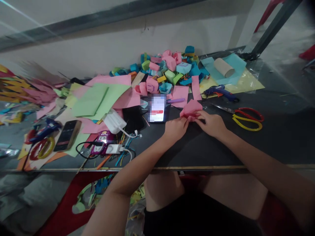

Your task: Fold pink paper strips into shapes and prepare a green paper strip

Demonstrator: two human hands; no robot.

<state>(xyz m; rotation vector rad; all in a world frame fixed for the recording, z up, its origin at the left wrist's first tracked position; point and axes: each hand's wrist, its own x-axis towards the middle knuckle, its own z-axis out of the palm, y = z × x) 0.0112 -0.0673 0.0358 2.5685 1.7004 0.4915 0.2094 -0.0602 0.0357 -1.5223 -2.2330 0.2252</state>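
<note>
Between my two hands is a folded piece of pink paper [192, 107], bent into a small boxy shape just above the dark tabletop. My left hand [176, 128] pinches its lower left edge with curled fingers. On the other side, my right hand [212, 124] grips the lower right part between thumb and fingers. Close behind the hands lie a flat pink sheet [180, 95] and a purple pen [176, 100]. A phone with a lit screen [157, 109] stands left of the folded paper. Scissors [242, 115] with red and yellow handles rest to the right.
Folded paper pieces [169, 70] are heaped along the wall. A blue glue gun [222, 92] and a cardboard tube [223, 68] sit at the back right. Leftward are green sheets [95, 100], a power strip [102, 142], a dark phone [67, 135] and another glue gun [46, 129].
</note>
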